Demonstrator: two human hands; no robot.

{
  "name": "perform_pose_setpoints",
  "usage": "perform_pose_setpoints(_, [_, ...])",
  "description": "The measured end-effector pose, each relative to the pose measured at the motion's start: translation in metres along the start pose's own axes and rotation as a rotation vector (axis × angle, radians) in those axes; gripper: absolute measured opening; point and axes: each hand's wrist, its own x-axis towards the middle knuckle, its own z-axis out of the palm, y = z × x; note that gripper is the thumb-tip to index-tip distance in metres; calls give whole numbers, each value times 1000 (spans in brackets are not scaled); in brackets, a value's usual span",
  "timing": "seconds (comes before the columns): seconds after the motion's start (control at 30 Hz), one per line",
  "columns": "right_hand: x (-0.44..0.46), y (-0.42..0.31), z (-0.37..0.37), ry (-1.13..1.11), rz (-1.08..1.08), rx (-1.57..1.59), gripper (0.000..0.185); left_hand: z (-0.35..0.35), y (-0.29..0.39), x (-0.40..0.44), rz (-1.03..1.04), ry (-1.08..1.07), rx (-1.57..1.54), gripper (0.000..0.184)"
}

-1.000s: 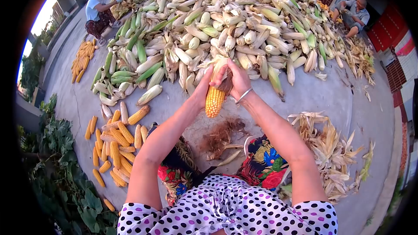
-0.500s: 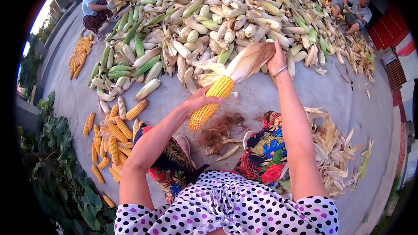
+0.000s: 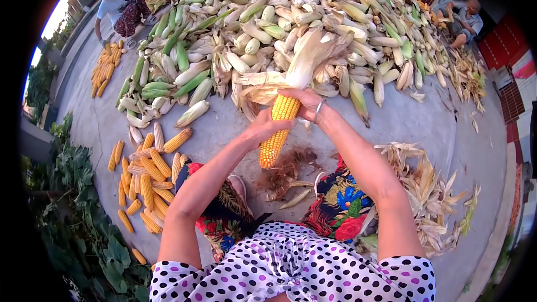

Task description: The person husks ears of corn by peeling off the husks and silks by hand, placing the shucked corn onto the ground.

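Observation:
Between my knees, above the ground, I hold a yellow ear of corn [image 3: 274, 148] with its lower end bare. Its pale husk [image 3: 302, 67] is peeled back and fans out from the far end. My left hand [image 3: 267, 127] wraps round the bare kernels at mid-length. Close beside it, my right hand [image 3: 306, 103], with a bracelet at the wrist, is closed round the base of the ear where the husk joins. Some of the right fingers are hidden behind the corn.
A large heap of unhusked corn [image 3: 251, 33] lies in front. Husked ears [image 3: 146, 182] are at my left, loose husks [image 3: 428, 201] at my right. Brown corn silk [image 3: 285, 173] lies between my feet. One person [image 3: 124, 8] crouches far left by more husked ears [image 3: 106, 70]; another [image 3: 467, 19] sits far right.
My right hand has moved from the husk's far tip down to the ear's base, beside my left hand. The ear stands more upright. The person at left now reaches down to the husked ears.

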Motion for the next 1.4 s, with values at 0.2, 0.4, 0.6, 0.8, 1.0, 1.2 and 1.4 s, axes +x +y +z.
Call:
perform_pose_setpoints(0.2, [24,1,-4,165,-51,139,31,7,-10,4,157,88,241,47])
perform_pose_setpoints(0.4, [21,-6,3,159,-64,172,31,-1,-14,2,83,78,260,50])
perform_pose_setpoints(0.6, [23,-9,0,83,-76,203,25,-9,-19,-4,131,-12,165,54])
perform_pose_setpoints(0.8, [16,-17,6,20,-177,136,22,-34,-14,1,103,-142,204,55])
perform_pose_setpoints(1.0, [12,-19,19,80,-293,171,24,-57,-8,18,93,-242,250,50])
perform_pose_setpoints(1.2, [14,-37,26,220,-343,343,39,-19,-13,18,48,-162,-128,40])
perform_pose_setpoints(1.4, [13,-44,30,212,-402,311,38,16,-26,19,117,-41,-356,38])
